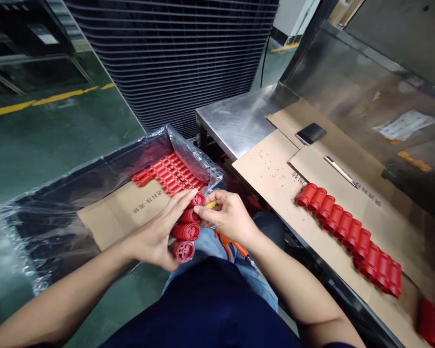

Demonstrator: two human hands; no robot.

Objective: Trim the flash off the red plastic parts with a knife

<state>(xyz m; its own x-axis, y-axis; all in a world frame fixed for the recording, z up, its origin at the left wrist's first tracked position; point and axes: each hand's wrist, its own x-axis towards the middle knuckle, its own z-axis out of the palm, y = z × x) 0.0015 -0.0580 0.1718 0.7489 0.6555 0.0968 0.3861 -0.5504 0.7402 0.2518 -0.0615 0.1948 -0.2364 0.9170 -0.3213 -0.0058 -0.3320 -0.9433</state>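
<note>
In the plastic-lined bin (76,186), red tubes (171,170) in rows, cardboard (119,215)

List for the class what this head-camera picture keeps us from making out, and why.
Head view: far ends of the held red tubes, hidden by the left grip.
Head view: full shape of the yellow piece, partly covered by the right grip.
Head view: whatever lies beneath the cardboard in the lined bin, hidden by that sheet.
Head view: print on the wall paper, too small and blurred.
</note>
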